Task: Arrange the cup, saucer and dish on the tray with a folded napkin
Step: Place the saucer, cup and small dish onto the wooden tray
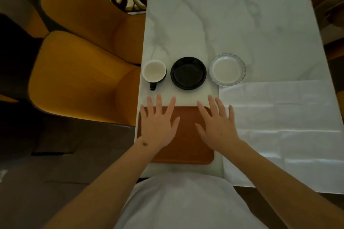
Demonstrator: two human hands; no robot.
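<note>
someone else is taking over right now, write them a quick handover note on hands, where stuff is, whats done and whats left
Left hand: open, fingers spread, flat over the left part of the tray, holding nothing.
Right hand: open, spread over the tray's right edge, empty.
Beyond the tray, in a row on the marble table: cup on the left by the table edge, black saucer in the middle, glass dish on the right.
Napkin: lying unfolded to the right of the tray.
Done: nothing is on the tray yet.
Left: fold the napkin, then place cup, saucer, dish and napkin on the tray.
</note>
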